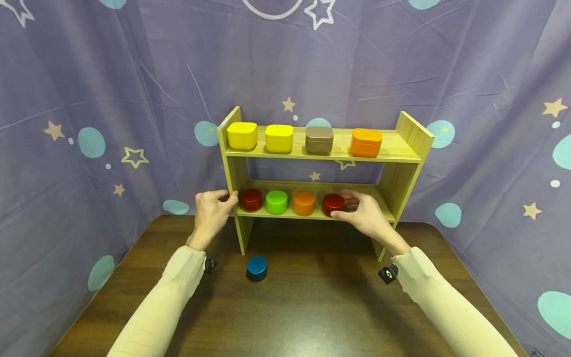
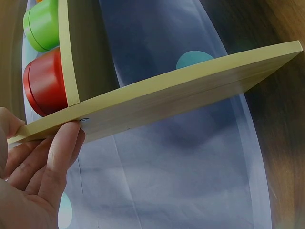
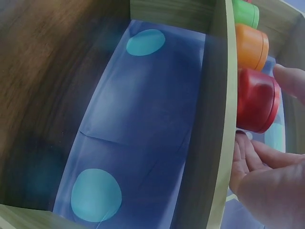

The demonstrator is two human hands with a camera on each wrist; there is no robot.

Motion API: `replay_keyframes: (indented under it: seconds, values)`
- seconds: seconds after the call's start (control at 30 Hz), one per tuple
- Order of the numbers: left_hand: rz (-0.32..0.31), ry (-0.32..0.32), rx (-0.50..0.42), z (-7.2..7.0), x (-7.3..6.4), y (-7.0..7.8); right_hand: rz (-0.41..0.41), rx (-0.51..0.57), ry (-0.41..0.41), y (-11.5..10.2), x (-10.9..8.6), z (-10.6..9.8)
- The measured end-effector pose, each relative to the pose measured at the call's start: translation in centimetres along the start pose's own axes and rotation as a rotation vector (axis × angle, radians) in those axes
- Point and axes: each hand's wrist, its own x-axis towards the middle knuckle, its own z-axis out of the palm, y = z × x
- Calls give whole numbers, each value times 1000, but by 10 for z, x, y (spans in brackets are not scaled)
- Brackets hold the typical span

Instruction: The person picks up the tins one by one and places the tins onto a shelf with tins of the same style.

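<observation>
My left hand (image 1: 211,213) pinches the left side panel of a small two-tier wooden shelf (image 1: 233,173); in the left wrist view its fingers (image 2: 64,143) lie along the panel's outer face. At the right end of the lower tier, my right hand (image 1: 367,214) holds a dark red round tin (image 1: 333,204), thumb in front and fingers around its right side. Left of that tin stand an orange round tin (image 1: 304,203), a green round tin (image 1: 276,202) and another red round tin (image 1: 251,199), which is nearest the left hand.
On the upper tier are two yellow boxes (image 1: 242,136) (image 1: 279,139), a grey-brown box (image 1: 318,141) and an orange box (image 1: 366,143). A blue round tin (image 1: 256,268) stands on the brown table (image 1: 308,307) before the shelf. A patterned purple curtain (image 1: 169,74) hangs behind.
</observation>
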Motion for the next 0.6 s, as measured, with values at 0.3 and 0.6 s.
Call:
replay_keyframes:
  seconds: [0.3, 0.6]
  values:
    - [-7, -7, 9, 0, 0, 0, 24, 35, 45, 1, -17, -5]
    - [17, 5, 6, 1, 1, -3, 25, 57, 69, 2, -37, -3]
